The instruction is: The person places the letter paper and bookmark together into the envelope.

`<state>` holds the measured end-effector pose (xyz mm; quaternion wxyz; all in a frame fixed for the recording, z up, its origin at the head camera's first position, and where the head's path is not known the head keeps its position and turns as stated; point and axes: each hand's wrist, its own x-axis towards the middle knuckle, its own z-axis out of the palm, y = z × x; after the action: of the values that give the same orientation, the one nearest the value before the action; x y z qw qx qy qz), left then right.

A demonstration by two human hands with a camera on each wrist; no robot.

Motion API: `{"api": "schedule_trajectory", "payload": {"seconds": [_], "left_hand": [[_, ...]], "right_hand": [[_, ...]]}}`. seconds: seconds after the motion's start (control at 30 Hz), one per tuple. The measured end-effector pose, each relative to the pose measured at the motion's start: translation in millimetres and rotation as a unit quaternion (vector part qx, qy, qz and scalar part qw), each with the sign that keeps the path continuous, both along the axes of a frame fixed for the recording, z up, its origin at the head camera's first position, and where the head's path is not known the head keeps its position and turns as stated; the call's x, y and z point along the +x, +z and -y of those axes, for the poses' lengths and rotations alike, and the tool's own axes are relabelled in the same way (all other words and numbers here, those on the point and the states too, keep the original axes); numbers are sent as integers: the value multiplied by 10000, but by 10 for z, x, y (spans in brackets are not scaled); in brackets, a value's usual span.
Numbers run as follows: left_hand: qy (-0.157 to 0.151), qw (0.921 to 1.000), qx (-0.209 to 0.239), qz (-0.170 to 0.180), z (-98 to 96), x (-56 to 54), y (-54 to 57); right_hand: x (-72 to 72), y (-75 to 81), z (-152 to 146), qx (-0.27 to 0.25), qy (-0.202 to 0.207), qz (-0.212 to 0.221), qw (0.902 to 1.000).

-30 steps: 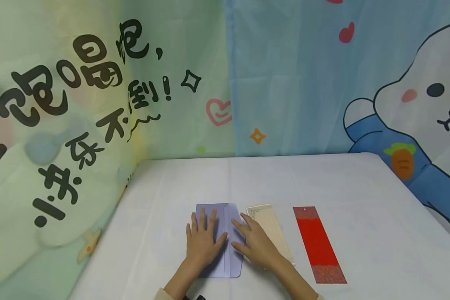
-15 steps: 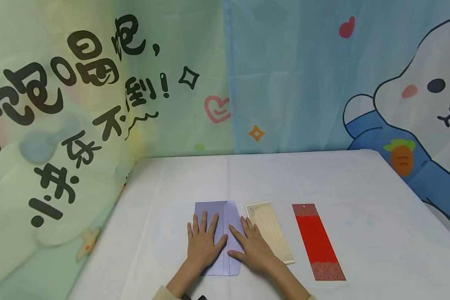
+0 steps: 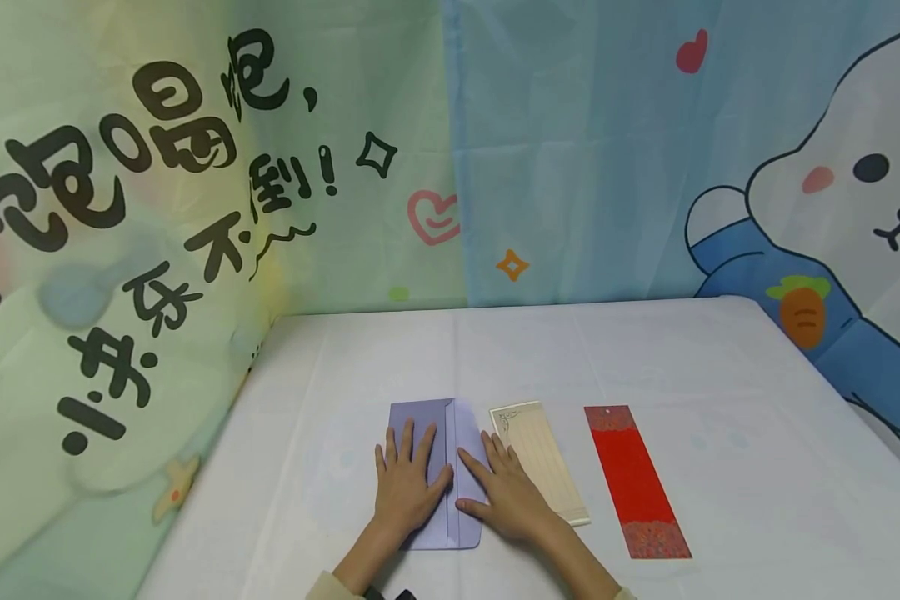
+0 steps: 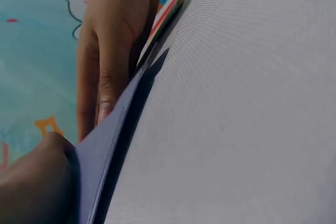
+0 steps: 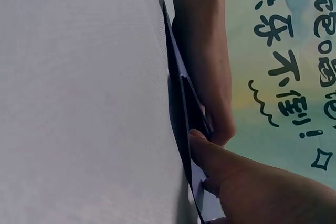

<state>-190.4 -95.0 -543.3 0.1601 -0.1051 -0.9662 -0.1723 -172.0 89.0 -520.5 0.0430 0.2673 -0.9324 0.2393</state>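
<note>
A lavender envelope (image 3: 417,411) lies on the white table, its long flap (image 3: 468,535) along the right side. My left hand (image 3: 407,492) rests spread on the envelope's body, the thumb reaching toward the flap's fold. My right hand (image 3: 512,493) touches the flap with extended fingers, its thumb near the fold. In the right wrist view the right hand (image 5: 257,182) is at the raised edge of the envelope (image 5: 178,59), and a dark gap shows between its layers. From the left wrist, the envelope's side (image 4: 105,153) stands slightly off the cloth, casting a shadow.
Right of the envelope lies a cream card (image 3: 543,462) with a corner ornament, partly behind the right hand. Farther right is a red strip (image 3: 637,483) with patterned ends and a small hole. Printed cloth walls (image 3: 570,150) border the table.
My right hand has shifted a little left and down onto the flap, uncovering more of the cream card. The left hand stays on the envelope. The head view has tilted slightly.
</note>
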Motion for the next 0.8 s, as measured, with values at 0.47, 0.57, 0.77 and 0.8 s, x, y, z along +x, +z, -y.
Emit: {"api": "schedule_trajectory", "payload": {"seconds": [0.47, 0.57, 0.77, 0.8], "left_hand": [[-215, 9950, 966, -137, 43, -16, 37], [-219, 9949, 974, -135, 46, -11, 52], [-16, 9942, 1052, -240, 41, 7, 110], [77, 9942, 1040, -260, 37, 6, 120]], "right_hand": [[-140, 85, 23, -3161, -52, 2280, 9209], [-151, 62, 6, -3922, 379, 3214, 8611], [-169, 33, -21, -4304, 934, 3426, 8299], [-172, 28, -27, -4301, 969, 3379, 8315]]}}
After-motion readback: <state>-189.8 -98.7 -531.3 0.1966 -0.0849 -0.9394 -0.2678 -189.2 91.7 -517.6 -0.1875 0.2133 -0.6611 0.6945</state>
